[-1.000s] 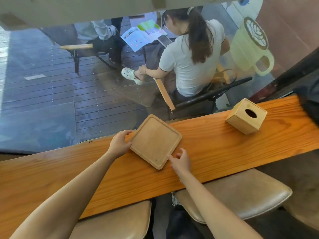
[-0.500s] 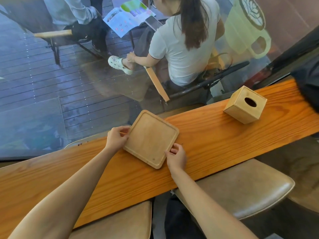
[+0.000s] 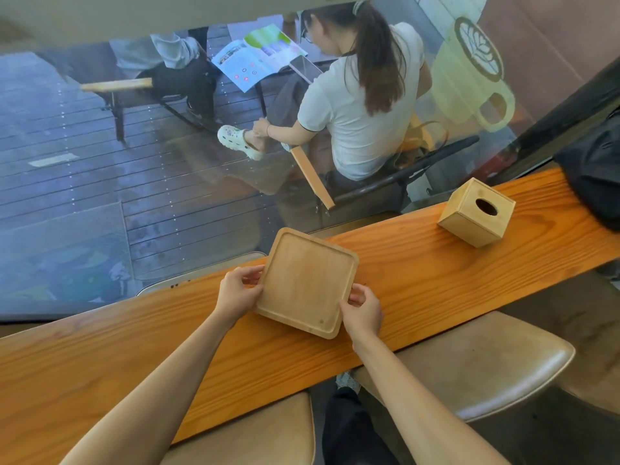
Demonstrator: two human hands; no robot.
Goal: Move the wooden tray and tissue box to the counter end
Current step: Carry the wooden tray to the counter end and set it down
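Note:
A square wooden tray (image 3: 303,281) with a raised rim sits at the middle of the long wooden counter (image 3: 419,280), turned at an angle. My left hand (image 3: 236,292) grips its left edge, fingers curled around the rim. On the opposite side my right hand (image 3: 362,312) holds the tray's lower right edge. Whether the tray is lifted off the counter, I cannot tell. A cube-shaped wooden tissue box (image 3: 476,213) with an oval hole on top stands further right on the counter, apart from both hands.
A window runs along the counter's far edge; a person (image 3: 359,95) sits outside on a deck. A dark bag (image 3: 593,166) lies at the counter's far right end. Two padded stools (image 3: 469,360) stand below the near edge.
Both hands have closed on the tray's edges; earlier they only touched its sides. The tray has turned slightly and the view has shifted.

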